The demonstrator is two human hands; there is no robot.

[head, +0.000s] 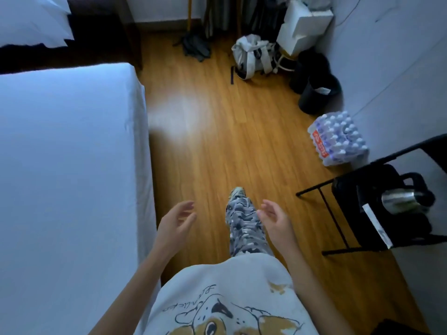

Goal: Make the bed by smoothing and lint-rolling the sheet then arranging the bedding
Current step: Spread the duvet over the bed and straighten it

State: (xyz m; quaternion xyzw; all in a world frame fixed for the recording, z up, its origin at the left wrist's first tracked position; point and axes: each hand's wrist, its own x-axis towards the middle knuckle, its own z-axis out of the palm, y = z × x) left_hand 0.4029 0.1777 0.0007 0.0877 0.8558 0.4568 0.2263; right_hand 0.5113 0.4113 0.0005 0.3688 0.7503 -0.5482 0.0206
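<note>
Both hands empty, fingers relaxed: left hand (177, 220), right hand (274, 217). White sheet (65, 165) lies just left of the left hand, not touching; water-bottle pack (338, 139) well beyond the right.

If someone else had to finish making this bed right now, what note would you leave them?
Hands: the left hand and the right hand are both open, hold nothing, and hang above the floor beside the bed.
Things: the white sheet covers the bed and looks mostly smooth, with slight creases along its side edge. White pillows lie past the head of the bed. No lint roller is in view.
Done: the sheet seems spread flat.
Left: find the lint roller, roll the sheet, then arrange the pillows and other bedding.
</note>
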